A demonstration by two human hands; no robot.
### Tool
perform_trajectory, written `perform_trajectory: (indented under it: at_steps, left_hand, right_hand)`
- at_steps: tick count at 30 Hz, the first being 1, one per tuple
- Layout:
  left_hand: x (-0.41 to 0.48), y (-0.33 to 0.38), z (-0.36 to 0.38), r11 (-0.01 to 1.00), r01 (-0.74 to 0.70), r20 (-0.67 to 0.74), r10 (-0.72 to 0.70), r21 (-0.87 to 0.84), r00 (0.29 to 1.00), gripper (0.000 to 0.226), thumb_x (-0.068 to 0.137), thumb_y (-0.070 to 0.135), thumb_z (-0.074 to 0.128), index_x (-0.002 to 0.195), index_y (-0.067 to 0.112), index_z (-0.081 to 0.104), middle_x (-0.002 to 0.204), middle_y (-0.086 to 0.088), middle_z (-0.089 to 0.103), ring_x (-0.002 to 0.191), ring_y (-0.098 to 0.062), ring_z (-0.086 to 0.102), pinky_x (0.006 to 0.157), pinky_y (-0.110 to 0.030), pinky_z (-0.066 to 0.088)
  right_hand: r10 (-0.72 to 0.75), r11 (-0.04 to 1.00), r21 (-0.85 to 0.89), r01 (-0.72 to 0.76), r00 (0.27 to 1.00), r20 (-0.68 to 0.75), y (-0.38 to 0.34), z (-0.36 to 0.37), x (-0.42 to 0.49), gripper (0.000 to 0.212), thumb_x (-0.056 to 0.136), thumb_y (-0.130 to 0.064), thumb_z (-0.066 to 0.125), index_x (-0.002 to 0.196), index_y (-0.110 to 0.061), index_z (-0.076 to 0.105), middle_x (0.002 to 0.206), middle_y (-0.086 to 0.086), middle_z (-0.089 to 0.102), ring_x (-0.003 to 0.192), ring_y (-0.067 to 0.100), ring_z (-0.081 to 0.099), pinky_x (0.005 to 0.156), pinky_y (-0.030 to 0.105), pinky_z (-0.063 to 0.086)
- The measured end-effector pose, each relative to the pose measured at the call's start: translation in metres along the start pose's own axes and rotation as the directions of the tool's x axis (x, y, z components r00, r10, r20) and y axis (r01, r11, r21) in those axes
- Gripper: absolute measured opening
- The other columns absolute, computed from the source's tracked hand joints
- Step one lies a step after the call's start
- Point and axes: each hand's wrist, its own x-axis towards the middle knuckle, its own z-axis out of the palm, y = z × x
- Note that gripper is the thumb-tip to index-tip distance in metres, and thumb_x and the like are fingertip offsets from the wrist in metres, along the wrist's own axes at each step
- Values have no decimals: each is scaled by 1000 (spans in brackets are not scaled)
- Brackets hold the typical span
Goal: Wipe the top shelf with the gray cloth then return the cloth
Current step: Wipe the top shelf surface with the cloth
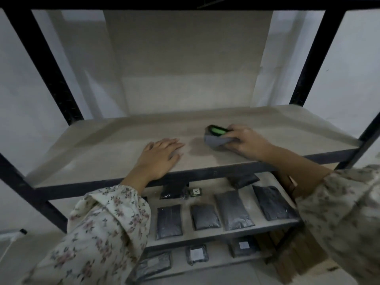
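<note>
The top shelf (107, 149) is a pale board in a black metal frame. My right hand (248, 141) grips a bunched gray cloth (214, 140) pressed on the board right of centre. A green and black object (218, 130) lies against the far side of the cloth; whether the hand also touches it is unclear. A darker, damp-looking patch (198, 148) marks the board just left of the cloth. My left hand (162, 155) lies flat, palm down, fingers spread, on the board near its front edge.
Black uprights (44, 64) (314, 58) flank the shelf, with white wall behind. The shelf below (205, 235) carries several dark flat packets (234, 210) and a small tag marked A (196, 191). More packets lie on the lowest shelf (196, 254).
</note>
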Motion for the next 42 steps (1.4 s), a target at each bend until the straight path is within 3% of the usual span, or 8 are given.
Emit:
perform_trajectory:
  at_steps: [4, 11, 13, 16, 22, 33, 38, 42]
  left_hand:
    - [-5, -1, 0, 1000, -8, 16, 8, 7, 1000, 48, 97, 51, 20, 143, 41, 23, 155, 15, 19, 142, -9, 13, 115, -41, 10]
    - [-9, -4, -4, 1000, -26, 55, 25, 12, 998, 50, 96, 53, 19, 144, 41, 20, 155, 15, 17, 143, -8, 12, 115, -40, 9]
    - [-11, -6, -5, 1000, -29, 53, 29, 5, 998, 49, 96, 52, 21, 144, 40, 22, 155, 15, 18, 142, -8, 12, 116, -40, 8]
    - [-12, -9, -6, 1000, -28, 55, 28, -5, 998, 48, 96, 52, 22, 143, 42, 22, 155, 16, 19, 142, -8, 13, 116, -41, 9]
    - [-12, -11, -10, 1000, 4, 26, -4, 24, 1000, 53, 97, 48, 28, 146, 29, 23, 155, 9, 22, 142, -11, 17, 114, -37, 11]
    - [0, -59, -17, 999, -32, 67, 32, 0, 997, 63, 86, 65, 20, 144, 41, 20, 154, 17, 20, 141, -7, 14, 114, -35, 9]
    - [13, -76, -17, 1000, -6, 80, 6, -9, 997, 65, 85, 69, 20, 144, 43, 19, 154, 17, 19, 141, -8, 12, 114, -35, 9]
    - [16, -87, -15, 1000, 1, 65, 0, -15, 998, 65, 82, 73, 17, 142, 47, 16, 154, 20, 17, 141, -6, 11, 115, -38, 9]
  right_hand:
    - [242, 893, -331, -304, 946, -217, -11, 32, -13, 33, 92, -27, 49, 122, -18, 59, 122, 11, 54, 109, 34, 44, 84, 42, 39]
    - [-32, 999, -26, 32, 999, -1, -57, 33, -25, 31, 87, -29, 58, 116, -21, 65, 109, 9, 56, 103, 28, 50, 85, 42, 44]
    - [133, 989, 73, -129, 990, -52, -46, 20, -10, 30, 90, -32, 54, 115, -21, 64, 105, 9, 54, 98, 30, 54, 84, 40, 45]
    - [361, 881, -262, -394, 918, -167, -47, 30, 3, 32, 95, -31, 44, 122, -17, 56, 119, 14, 49, 111, 35, 45, 88, 43, 40]
    - [184, 970, -165, -181, 983, 0, -115, 48, 2, 31, 93, -26, 47, 118, -10, 58, 117, 15, 49, 107, 31, 48, 85, 39, 44]
    - [410, 801, -439, -407, 908, -93, -55, 59, 105, 38, 96, -12, 35, 132, -5, 40, 137, 24, 33, 122, 40, 35, 95, 48, 36]
    - [210, 959, -208, -191, 975, 73, -74, 56, 126, 39, 96, -25, 39, 131, -8, 46, 130, 22, 41, 115, 37, 44, 91, 38, 44]
    - [303, 937, -168, -307, 952, -46, -46, 40, 176, 54, 97, -48, 29, 132, -10, 44, 124, 15, 42, 110, 31, 43, 77, 34, 34]
